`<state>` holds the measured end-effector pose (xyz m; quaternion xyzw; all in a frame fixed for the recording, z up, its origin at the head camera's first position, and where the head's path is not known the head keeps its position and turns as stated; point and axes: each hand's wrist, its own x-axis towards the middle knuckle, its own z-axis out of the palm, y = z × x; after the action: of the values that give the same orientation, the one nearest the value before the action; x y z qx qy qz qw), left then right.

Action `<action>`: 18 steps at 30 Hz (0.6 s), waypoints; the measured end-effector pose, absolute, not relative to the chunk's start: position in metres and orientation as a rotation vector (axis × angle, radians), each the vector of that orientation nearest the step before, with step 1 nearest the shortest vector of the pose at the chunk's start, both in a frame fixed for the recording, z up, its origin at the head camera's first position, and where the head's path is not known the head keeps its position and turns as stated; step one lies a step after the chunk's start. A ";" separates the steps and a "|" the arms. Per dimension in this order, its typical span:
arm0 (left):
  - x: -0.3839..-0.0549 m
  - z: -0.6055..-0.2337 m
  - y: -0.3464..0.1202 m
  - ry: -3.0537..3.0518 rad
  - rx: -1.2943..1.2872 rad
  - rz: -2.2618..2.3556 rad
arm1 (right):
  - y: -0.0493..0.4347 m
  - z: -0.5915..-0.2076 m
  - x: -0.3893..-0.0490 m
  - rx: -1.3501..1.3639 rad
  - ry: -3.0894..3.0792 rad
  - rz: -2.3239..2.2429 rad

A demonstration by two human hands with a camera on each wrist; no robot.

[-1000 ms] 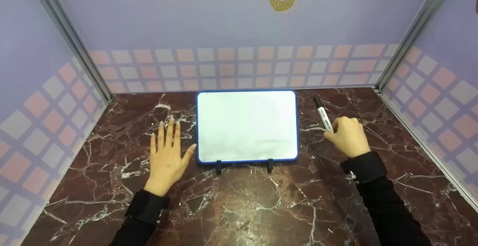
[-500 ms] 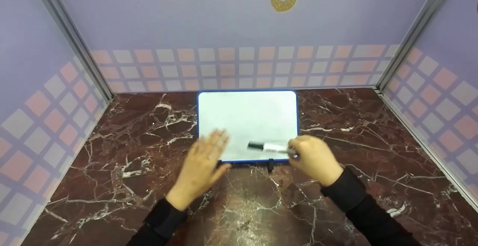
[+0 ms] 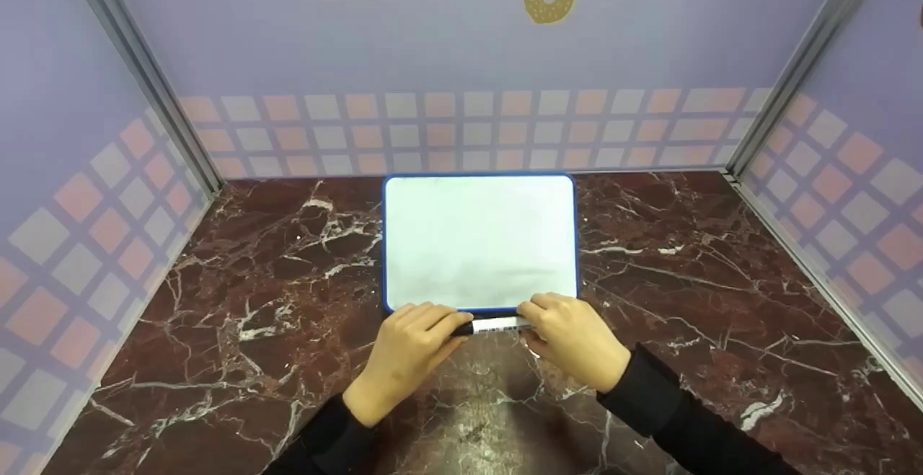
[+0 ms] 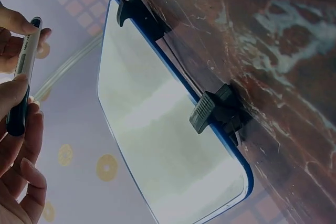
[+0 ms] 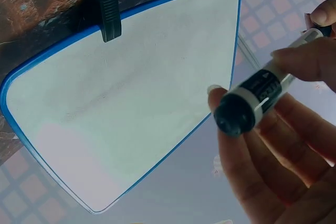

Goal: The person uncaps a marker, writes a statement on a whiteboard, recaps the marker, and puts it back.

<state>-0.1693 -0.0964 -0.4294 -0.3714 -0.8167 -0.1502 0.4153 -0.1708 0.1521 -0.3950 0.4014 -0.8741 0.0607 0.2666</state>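
Note:
A white marker (image 3: 497, 324) with a dark cap (image 4: 18, 116) is held sideways between both hands, just in front of the whiteboard's lower edge. My left hand (image 3: 411, 349) pinches the capped end between thumb and fingers. At the other end, my right hand (image 3: 573, 334) grips the barrel. In the right wrist view the barrel's dark rear end (image 5: 236, 114) sticks out between thumb and fingers. The cap still covers the tip. Behind the hands stands a blue-framed whiteboard (image 3: 479, 237), its surface bearing only faint grey smudges.
Black clip feet (image 4: 205, 113) hold the whiteboard's lower edge above a dark red marbled tabletop (image 3: 252, 266). A purple back wall (image 3: 447, 42) with a checkered band rises behind it, with side panels at left and right.
My right hand has picked up the marker from right of the whiteboard and brought it to the centre. My left hand has come off the tabletop and now holds the cap end.

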 end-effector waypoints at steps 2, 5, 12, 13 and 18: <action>-0.170 -0.429 -0.097 -2.043 -0.939 -0.373 | 0.151 -0.395 -0.172 1.096 -2.345 0.183; -0.171 -0.429 -0.098 -2.054 -0.956 -0.404 | 0.149 -0.396 -0.175 1.109 -2.335 0.203; -0.173 -0.432 -0.099 -2.121 -0.942 -0.422 | 0.144 -0.404 -0.179 1.109 -2.336 0.154; -0.172 -0.432 -0.099 -2.142 -0.939 -0.429 | 0.143 -0.405 -0.179 1.109 -2.332 0.142; -0.169 -0.432 -0.101 -2.264 -0.936 -0.568 | 0.141 -0.411 -0.181 1.107 -2.304 0.095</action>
<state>-0.1693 -0.1006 -0.4318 -0.3539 -0.8564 -0.2150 0.3082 -0.1814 0.1406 -0.4105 0.4147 -0.8626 0.0357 0.2877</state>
